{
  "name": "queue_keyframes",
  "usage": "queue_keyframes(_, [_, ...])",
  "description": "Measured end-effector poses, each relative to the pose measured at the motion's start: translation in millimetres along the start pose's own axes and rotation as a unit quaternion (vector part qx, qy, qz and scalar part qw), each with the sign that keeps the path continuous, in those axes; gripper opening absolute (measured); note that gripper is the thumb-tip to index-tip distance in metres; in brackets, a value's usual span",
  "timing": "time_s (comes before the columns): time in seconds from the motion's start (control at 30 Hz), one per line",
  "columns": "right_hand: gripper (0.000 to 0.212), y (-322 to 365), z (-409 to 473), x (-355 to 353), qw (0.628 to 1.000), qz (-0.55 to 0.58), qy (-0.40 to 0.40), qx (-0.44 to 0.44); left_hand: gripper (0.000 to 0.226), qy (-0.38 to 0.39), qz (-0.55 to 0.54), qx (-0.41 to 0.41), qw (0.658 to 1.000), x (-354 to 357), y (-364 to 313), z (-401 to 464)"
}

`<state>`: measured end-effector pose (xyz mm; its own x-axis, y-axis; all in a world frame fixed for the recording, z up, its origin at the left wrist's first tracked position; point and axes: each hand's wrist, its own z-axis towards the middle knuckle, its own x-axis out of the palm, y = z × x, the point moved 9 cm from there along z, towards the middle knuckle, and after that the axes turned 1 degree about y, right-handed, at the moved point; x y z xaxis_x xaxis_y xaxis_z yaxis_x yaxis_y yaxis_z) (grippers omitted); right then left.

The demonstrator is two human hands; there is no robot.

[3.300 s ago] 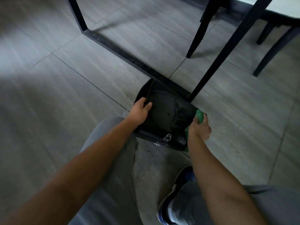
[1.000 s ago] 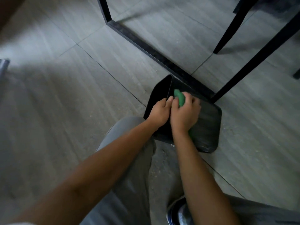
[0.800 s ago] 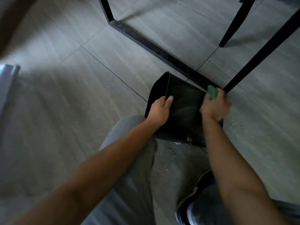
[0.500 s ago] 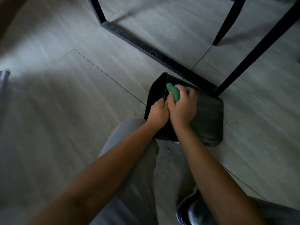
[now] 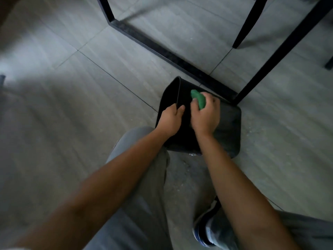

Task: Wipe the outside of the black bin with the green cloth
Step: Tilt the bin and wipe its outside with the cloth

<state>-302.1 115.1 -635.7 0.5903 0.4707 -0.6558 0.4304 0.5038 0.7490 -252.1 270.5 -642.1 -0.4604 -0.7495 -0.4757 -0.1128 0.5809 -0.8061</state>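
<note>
The black bin (image 5: 228, 130) lies on its side on the grey tiled floor, its open mouth facing left. My left hand (image 5: 170, 120) grips the rim at the mouth, thumb on the outside wall. My right hand (image 5: 205, 116) is closed around the bunched green cloth (image 5: 198, 99) and presses it on the bin's upturned outer wall, close beside the left hand. Only the cloth's far end shows past my fingers.
A black metal table frame bar (image 5: 171, 55) runs diagonally along the floor just behind the bin, and a slanted leg (image 5: 281, 51) meets it at the bin's far right corner. A chair leg (image 5: 246, 26) stands further back. My knees and a shoe (image 5: 207, 231) are below.
My right hand has been sweeping the cloth left and right across the bin's outer wall; from half a second ago it has shifted slightly right. The left hand keeps its grip on the rim.
</note>
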Motion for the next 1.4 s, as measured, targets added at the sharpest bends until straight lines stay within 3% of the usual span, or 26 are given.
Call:
queue_keyframes(0.1, [0.043, -79.6, 21.2, -24.7, 0.99, -0.073, -0.011, 0.118, 0.04, 0.013, 0.003, 0.004, 1.0, -2.1, 0.9, -8.8])
queue_keyframes(0.17, [0.044, -96.8, 13.7, -32.5, 0.979, -0.125, -0.007, 0.162, 0.039, 0.02, 0.006, 0.008, 1.0, -2.5, 0.8, -10.0])
queue_keyframes(0.23, [0.041, -67.5, -2.4, -27.5, 0.984, -0.116, -0.011, 0.137, 0.038, 0.023, 0.012, 0.011, 1.0, 1.0, -0.4, -8.3])
queue_keyframes(0.33, [0.034, 12.9, -22.6, -2.1, 0.999, -0.029, 0.01, 0.016, 0.035, 0.021, 0.03, 0.014, 0.999, 5.0, -3.3, -7.4])
queue_keyframes(0.4, [0.034, 28.2, -18.5, 6.8, 0.999, 0.009, 0.026, -0.026, 0.037, 0.011, 0.036, 0.016, 0.999, 1.1, -1.3, -9.0])
queue_keyframes(0.47, [0.038, -17.9, 1.8, -5.5, 0.999, -0.034, 0.007, 0.028, 0.039, 0.004, 0.038, 0.014, 0.999, -4.9, 2.4, -10.3])
queue_keyframes(0.6, [0.048, -129.4, 0.6, -49.7, 0.962, -0.139, 0.002, 0.236, 0.039, 0.037, 0.019, 0.003, 0.999, -6.2, 2.9, -15.3])
queue_keyframes(0.67, [0.045, -92.8, -8.5, -41.0, 0.972, -0.129, -0.007, 0.199, 0.039, 0.033, 0.022, 0.007, 0.999, -4.8, -0.3, -10.5])
queue_keyframes(0.8, [0.033, 24.4, -38.7, -4.8, 0.999, -0.005, 0.031, 0.01, 0.04, 0.023, 0.013, 0.009, 1.0, 5.4, -2.4, -7.0])
queue_keyframes(0.9, [0.031, 28.3, -23.3, -4.4, 0.991, 0.077, 0.11, 0.002, 0.038, 0.022, 0.033, 0.005, 0.999, 1.8, 1.6, -4.1])
queue_keyframes(0.97, [0.025, 7.9, 14.0, -5.9, 0.962, 0.176, 0.187, 0.088, 0.037, 0.027, 0.04, -0.003, 0.999, 1.1, 4.6, -0.5])
queue_keyframes(1.07, [0.019, -14.9, 61.1, -20.3, 0.854, 0.429, 0.151, 0.251, 0.037, 0.028, 0.031, 0.008, 0.999, 2.1, 0.9, -0.8])
queue_keyframes(1.13, [0.033, -24.9, 62.8, -13.0, 0.803, 0.49, 0.151, 0.304, 0.038, 0.03, 0.029, 0.019, 0.999, 5.6, 0.0, 0.1])
queue_keyframes(1.17, [0.039, -32.5, 59.1, -8.6, 0.817, 0.463, 0.163, 0.302, 0.038, 0.033, 0.03, 0.02, 0.999, 7.2, 0.4, 1.4])
queue_keyframes(1.27, [0.04, -59.1, 47.4, -17.3, 0.963, 0.162, 0.142, 0.165, 0.042, 0.032, 0.035, 0.012, 0.999, 6.8, 2.9, 5.8])
queue_keyframes(1.3, [0.04, -67.0, 45.2, -27.1, 0.983, 0.076, 0.108, 0.128, 0.042, 0.029, 0.039, 0.011, 0.999, 5.7, 3.3, 6.5])
queue_keyframes(1.4, [0.046, -80.3, 44.4, -49.1, 0.992, 0.025, 0.018, 0.121, 0.044, 0.03, 0.049, 0.018, 0.998, 5.9, 1.6, 6.8])
